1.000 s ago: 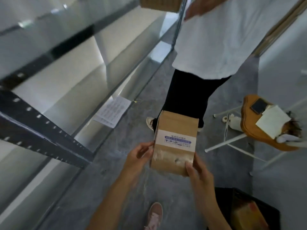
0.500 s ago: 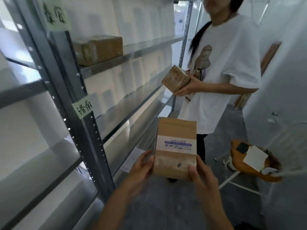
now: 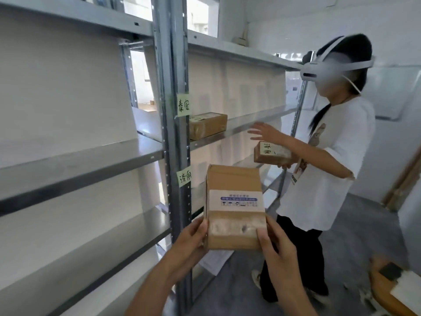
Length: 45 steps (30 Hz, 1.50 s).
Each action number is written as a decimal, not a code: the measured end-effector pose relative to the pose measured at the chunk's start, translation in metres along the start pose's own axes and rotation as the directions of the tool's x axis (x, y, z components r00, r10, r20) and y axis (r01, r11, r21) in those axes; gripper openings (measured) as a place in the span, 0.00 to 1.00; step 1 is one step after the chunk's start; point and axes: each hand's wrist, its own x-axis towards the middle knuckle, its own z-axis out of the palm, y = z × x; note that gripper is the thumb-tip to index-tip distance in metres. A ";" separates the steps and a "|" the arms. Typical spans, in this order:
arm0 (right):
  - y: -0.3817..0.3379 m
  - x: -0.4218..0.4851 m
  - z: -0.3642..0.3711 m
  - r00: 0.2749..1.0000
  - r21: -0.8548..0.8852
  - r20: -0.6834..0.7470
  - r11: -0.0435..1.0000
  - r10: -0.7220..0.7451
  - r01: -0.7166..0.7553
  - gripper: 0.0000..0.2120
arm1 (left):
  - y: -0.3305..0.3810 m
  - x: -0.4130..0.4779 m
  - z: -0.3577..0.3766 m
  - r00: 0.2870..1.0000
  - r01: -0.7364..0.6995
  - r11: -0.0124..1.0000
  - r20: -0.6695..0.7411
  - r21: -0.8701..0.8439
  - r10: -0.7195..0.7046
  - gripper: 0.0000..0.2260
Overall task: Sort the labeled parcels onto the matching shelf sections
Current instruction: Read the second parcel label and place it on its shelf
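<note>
Gripping a cardboard box (image 3: 234,207) by its lower corners, the left hand (image 3: 190,239) and right hand (image 3: 272,248) hold it upright just right of the shelf post (image 3: 172,137), level with the lower green label (image 3: 185,176); another box (image 3: 208,125) sits on the shelf beside the upper label (image 3: 183,105).

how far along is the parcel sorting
Done: one parcel sits on the shelf beside the upper tag. In hand: both hands, left and right, hold a box; its destination label isn't visible. Left: shelving it, and the other person's box.
</note>
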 end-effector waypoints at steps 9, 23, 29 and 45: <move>-0.049 -0.023 0.051 0.980 0.059 0.177 0.995 -0.095 0.086 0.14 | 0.044 -0.083 -0.033 0.962 -0.144 0.985 -0.218 0.092 0.161 0.37; -0.129 -0.133 0.209 0.844 0.249 0.449 0.948 -0.293 0.196 0.20 | 0.121 -0.274 -0.150 0.824 -0.225 0.931 -0.453 0.288 0.339 0.32; -0.175 -0.215 0.296 0.772 0.329 0.537 0.927 -0.339 0.179 0.22 | 0.152 -0.375 -0.212 0.689 -0.234 0.905 -0.597 0.354 0.412 0.31; -0.250 -0.331 0.446 0.591 0.325 0.714 0.926 -0.374 0.193 0.46 | 0.210 -0.524 -0.297 0.345 -0.147 0.674 -0.601 0.724 0.721 0.17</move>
